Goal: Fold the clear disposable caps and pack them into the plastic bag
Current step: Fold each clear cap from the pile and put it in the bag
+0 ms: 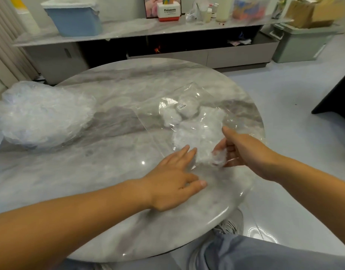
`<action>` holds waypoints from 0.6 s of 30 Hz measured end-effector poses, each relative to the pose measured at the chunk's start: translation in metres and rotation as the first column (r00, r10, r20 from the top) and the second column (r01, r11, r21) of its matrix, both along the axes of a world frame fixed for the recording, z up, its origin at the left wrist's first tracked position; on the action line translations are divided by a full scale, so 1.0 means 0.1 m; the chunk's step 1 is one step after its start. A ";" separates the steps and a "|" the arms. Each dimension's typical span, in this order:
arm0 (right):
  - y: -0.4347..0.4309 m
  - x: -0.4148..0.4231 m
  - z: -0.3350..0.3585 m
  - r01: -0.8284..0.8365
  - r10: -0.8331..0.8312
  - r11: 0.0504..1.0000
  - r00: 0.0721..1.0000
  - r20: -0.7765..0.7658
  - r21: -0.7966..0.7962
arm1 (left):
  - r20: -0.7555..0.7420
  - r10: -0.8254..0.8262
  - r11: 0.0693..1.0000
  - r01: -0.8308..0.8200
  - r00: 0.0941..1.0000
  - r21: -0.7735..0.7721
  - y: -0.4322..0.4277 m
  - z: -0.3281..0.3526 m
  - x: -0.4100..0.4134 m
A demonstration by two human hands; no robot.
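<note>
Crumpled clear cap [219, 158] gripped in right hand [243, 151], left hand [173, 180] flat, fingers straight, on barcode-stickered plastic bag [148, 121], white box [169, 11] reading "Panasonic" behind.

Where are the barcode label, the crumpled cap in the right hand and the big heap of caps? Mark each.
barcode label [182, 106], head view, middle of the white sticker.
crumpled cap [219, 157], head view, its bunched white centre.
heap of caps [41, 114], head view, middle of the mound.
</note>
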State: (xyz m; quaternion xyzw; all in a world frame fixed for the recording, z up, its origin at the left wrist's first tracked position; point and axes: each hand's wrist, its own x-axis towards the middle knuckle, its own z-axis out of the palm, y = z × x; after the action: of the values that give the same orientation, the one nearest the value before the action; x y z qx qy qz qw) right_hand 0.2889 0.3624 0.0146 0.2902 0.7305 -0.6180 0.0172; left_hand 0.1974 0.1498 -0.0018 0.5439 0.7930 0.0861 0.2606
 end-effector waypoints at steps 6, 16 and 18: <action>0.11 0.07 -0.08 -0.129 0.124 0.990 0.989 0.079 0.055 | -0.305 -0.023 0.994 -0.011 0.952 -0.110 0.00 -0.10 0.01; 0.07 -0.01 -0.12 -0.277 0.259 0.955 0.953 0.158 0.107 | -0.432 0.035 0.996 0.002 0.901 0.084 -0.09 -0.20 -0.06; 0.03 -0.05 -0.17 -0.228 0.218 0.972 0.966 0.142 0.062 | -0.426 0.020 0.996 0.019 0.905 0.087 -0.11 -0.20 -0.06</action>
State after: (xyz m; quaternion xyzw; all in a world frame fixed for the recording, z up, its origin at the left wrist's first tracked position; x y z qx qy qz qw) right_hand 0.2838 0.3654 -0.0022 0.2476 0.7792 -0.5622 0.1246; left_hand 0.1913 0.1390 -0.0218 0.5605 0.8262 0.0003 0.0567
